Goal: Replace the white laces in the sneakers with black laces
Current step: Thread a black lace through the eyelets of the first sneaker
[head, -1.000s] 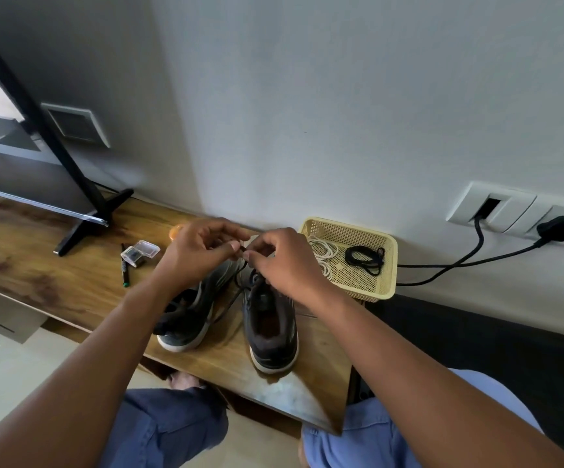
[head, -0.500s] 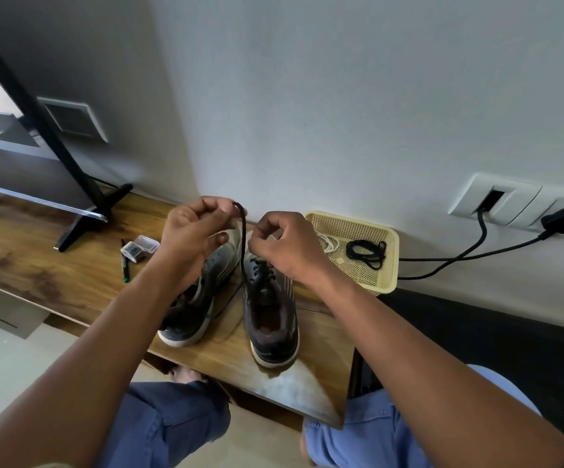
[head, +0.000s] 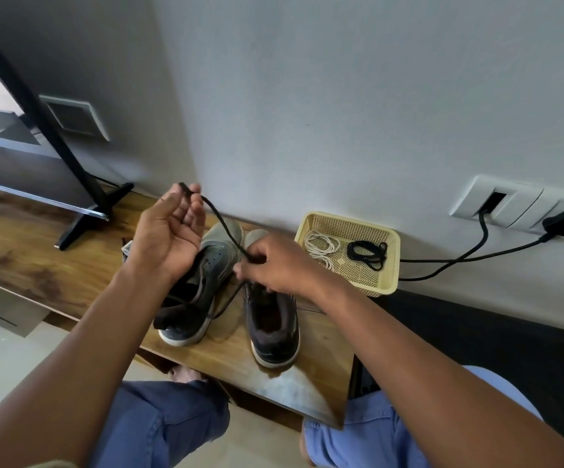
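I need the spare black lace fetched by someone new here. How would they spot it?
Find the yellow mesh basket against the wall, right of the sneakers. The spare black lace lies coiled in its right half, beside the white laces.

Above the right sneaker (head: 274, 319), the left hand (head: 169, 234) pinched a black lace (head: 221, 224) end, raised; the right hand (head: 274, 265) gripped the lace just over its tongue.

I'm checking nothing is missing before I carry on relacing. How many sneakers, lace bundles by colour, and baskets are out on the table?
Sneakers: 2, the left sneaker and the right sneaker
White lace bundle: 1
Black lace bundle: 1
Black lace in the hands: 1
Basket: 1
Total: 6
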Tool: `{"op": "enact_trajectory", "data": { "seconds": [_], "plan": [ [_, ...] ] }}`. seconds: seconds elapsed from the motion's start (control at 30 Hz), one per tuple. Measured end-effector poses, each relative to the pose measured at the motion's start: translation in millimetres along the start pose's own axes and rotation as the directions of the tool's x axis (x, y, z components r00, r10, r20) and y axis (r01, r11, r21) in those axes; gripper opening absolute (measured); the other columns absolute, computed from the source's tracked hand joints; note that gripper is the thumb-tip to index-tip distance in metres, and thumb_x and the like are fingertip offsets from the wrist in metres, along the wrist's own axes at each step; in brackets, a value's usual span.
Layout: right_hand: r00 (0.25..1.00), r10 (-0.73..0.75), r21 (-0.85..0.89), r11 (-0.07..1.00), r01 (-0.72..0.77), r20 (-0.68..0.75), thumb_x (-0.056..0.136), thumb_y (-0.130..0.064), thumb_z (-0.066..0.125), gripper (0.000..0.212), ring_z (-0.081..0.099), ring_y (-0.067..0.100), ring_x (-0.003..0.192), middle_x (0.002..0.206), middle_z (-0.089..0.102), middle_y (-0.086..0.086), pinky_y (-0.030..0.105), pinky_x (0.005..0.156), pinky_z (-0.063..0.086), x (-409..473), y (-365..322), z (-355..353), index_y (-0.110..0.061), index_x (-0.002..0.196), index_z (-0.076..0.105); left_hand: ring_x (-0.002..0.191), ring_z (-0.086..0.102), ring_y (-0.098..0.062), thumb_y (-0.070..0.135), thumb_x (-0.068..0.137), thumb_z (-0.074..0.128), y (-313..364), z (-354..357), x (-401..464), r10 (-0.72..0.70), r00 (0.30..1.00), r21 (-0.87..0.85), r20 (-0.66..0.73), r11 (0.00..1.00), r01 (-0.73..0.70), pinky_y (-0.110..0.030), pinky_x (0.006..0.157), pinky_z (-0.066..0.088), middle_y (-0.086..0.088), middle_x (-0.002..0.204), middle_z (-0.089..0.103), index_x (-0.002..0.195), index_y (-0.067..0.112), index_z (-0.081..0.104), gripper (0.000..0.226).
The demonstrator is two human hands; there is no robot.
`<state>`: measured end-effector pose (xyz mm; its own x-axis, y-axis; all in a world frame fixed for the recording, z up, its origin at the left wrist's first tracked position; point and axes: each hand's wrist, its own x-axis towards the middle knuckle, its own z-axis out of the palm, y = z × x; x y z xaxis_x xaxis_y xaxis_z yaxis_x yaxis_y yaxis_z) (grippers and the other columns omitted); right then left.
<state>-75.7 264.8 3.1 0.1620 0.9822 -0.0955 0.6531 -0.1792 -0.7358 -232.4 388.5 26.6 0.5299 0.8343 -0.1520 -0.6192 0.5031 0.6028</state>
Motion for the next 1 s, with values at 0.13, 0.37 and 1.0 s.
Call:
{"op": "enact_trajectory", "data": {
  "seconds": [0.13,0.37,1.0],
  "plan": [
    [0.927,-0.008,-0.269,0.958,-0.100,-0.375,0.097,-0.039,0.065,0.021,0.064,0.026,0.088,0.097,0.066,0.004,0.032,0.070,0.043,0,9,-8,-0.022,0.099,0.077,0.075,0.067,-0.008,0.013,0.099,0.067,9,-7,-1,0.018,0.995,-0.120,-0.102,0.992,-0.031,-0.016,0.077,0.057,-0.004,0.090,0.069,0.096,0.010,0.065,0.005],
    [0.865,0.207,0.285,0.955,-0.078,-0.457,0.091,-0.017,0.071,0.017,0.075,0.019,0.070,0.073,0.076,-0.003,0.045,0.073,0.064,19,18,-7,-0.026,0.077,0.072,0.066,0.051,-0.006,0.016,0.097,0.068,7,-7,-2,0.014,0.999,-0.061,-0.050,0.998,-0.017,-0.018,0.068,0.041,0.000,0.085,0.063,0.085,0.013,0.069,0.012],
    [0.962,0.072,-0.078,0.992,-0.096,-0.264,0.079,-0.014,0.065,0.019,0.063,0.017,0.071,0.080,0.065,-0.002,0.034,0.063,0.051,-14,30,-1,-0.022,0.096,0.062,0.058,0.057,-0.009,0.008,0.090,0.079,-25,-5,-6,-0.067,0.992,0.920,0.110,0.384,-0.076,-0.017,0.050,0.040,-0.007,0.080,0.077,0.099,0.002,0.076,0.012]
  ]
}}
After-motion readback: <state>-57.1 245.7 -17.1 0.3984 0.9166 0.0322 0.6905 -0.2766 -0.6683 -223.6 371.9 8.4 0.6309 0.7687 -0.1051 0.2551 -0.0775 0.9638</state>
